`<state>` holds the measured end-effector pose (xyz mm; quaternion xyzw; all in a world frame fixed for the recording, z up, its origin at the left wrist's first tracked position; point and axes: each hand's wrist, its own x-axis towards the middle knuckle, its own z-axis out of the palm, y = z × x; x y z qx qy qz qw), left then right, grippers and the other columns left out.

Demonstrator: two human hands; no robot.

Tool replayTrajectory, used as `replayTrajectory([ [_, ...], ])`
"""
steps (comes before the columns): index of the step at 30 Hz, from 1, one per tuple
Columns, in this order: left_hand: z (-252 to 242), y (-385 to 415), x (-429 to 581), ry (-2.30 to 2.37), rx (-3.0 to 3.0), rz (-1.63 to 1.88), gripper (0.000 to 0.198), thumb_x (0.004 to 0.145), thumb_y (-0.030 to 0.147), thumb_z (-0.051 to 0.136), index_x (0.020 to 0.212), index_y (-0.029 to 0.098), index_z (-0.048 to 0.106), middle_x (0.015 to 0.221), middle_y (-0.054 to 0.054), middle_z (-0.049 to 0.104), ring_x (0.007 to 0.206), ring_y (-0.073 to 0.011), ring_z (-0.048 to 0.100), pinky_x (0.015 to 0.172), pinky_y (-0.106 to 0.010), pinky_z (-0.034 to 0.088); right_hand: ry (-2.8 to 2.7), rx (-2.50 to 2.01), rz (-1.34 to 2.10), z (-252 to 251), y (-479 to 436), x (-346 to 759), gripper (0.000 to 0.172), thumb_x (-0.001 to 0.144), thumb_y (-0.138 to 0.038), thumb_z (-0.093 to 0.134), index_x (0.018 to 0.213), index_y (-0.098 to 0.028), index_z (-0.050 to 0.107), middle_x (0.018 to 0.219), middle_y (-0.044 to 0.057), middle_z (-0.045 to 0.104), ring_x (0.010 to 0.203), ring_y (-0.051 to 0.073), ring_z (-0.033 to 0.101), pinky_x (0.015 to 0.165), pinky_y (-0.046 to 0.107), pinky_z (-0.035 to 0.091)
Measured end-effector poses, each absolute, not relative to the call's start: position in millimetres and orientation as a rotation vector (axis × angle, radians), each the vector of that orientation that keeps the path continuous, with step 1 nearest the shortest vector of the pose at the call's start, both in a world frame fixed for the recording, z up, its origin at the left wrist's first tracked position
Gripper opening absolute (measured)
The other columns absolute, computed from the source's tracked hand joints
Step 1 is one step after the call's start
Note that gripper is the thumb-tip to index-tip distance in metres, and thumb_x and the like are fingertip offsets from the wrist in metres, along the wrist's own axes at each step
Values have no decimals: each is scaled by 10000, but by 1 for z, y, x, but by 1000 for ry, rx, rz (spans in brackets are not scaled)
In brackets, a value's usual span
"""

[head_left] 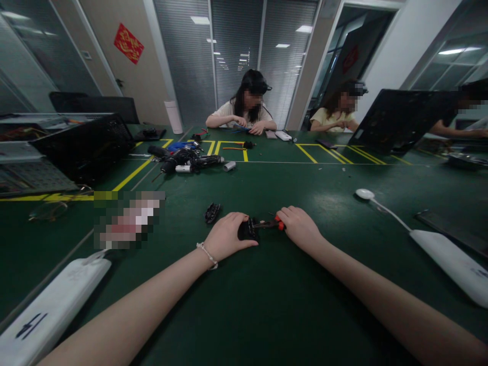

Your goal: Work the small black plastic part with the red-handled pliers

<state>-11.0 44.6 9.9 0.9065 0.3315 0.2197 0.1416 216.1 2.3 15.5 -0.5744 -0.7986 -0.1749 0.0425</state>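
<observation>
My left hand, with a beaded bracelet at the wrist, is closed on a small black part, gripped between thumb and fingers just above the table. My right hand is wrapped round the red handles of a pair of pliers. The dark jaws point left and reach the near side of the black part; I cannot tell whether they are clamped on it. A second small black part lies on the table to the left, apart from my left hand.
On the green table, a white elongated case lies left and another right. A pile of dark tools and cables and a grey metal piece lie further back. Across the table a person handles wires.
</observation>
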Motion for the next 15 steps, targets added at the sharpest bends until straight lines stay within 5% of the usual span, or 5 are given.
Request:
replayTrajectory([
  [15, 10, 45, -11, 948, 2645, 632, 566, 634, 538, 633, 1033, 169, 478, 1028, -71, 550, 956, -232, 513, 815, -363, 436, -2447, -1776, -508, 17, 1, 214, 260, 725, -34, 426, 920, -134, 567, 896, 78, 590, 808, 186, 511, 735, 315, 390],
])
